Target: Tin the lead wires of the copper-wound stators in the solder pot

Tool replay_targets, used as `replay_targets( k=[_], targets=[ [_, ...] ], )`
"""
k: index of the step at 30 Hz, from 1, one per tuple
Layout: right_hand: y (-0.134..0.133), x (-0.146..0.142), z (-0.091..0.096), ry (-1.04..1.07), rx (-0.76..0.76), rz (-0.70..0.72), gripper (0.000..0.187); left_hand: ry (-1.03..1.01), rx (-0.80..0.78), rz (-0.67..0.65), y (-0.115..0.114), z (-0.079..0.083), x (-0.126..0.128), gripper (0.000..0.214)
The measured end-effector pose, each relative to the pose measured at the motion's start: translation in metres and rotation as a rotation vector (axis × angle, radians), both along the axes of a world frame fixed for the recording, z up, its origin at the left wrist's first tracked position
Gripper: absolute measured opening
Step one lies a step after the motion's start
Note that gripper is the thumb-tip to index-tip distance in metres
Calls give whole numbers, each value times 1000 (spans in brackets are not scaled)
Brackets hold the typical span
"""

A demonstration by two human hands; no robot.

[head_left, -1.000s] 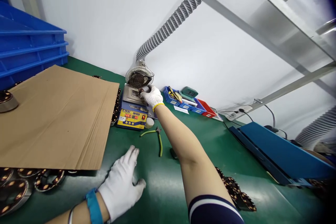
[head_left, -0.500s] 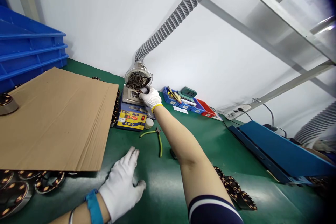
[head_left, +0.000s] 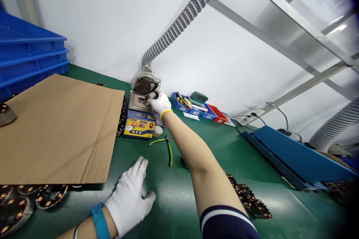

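Note:
My right hand [head_left: 159, 103], in a white glove, reaches far over the green bench and is closed on a small round part held over the metal top of the blue and yellow solder pot [head_left: 139, 117]. The part is mostly hidden by my fingers. Just behind it stands the round wire-grilled mouth of the grey fume hose [head_left: 145, 84]. My left hand [head_left: 129, 198], also gloved, lies flat and open on the bench near me, holding nothing. Green-handled cutters [head_left: 165, 146] lie between the two hands.
A cardboard sheet [head_left: 58, 127] covers round copper-wound motor parts [head_left: 17, 203] at the left. Stacked blue crates [head_left: 28, 58] stand at the far left. More wound parts [head_left: 248, 198] lie at my right. Small blue and red bins [head_left: 196, 110] and a blue sloped box [head_left: 297, 160] line the back.
My right hand has stayed at the solder pot with only a slight shift. The left hand has not moved. The view has drifted a little.

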State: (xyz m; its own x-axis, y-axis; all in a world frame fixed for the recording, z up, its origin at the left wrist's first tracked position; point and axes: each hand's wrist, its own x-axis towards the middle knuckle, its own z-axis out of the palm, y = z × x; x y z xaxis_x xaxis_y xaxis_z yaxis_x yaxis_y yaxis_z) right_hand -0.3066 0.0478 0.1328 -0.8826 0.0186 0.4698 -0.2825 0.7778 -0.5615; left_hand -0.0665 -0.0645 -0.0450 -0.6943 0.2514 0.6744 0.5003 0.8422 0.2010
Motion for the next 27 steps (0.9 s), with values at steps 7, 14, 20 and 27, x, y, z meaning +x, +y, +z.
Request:
replay_targets(
  k=[7, 14, 20, 27],
  targets=[
    [-1, 5, 0, 4, -30, 3, 51, -11, 6, -12, 0, -1, 0, 79],
    [6, 17, 10, 42, -223, 8, 58, 40, -4, -35, -5, 1, -6, 76],
    [58, 83, -20, -95, -939, 200, 58, 77, -27, -111, -7, 1, -12, 69],
    [177, 247, -117, -381, -737, 4, 46, -62, -17, -106, -5, -9, -15, 72]
  ],
)
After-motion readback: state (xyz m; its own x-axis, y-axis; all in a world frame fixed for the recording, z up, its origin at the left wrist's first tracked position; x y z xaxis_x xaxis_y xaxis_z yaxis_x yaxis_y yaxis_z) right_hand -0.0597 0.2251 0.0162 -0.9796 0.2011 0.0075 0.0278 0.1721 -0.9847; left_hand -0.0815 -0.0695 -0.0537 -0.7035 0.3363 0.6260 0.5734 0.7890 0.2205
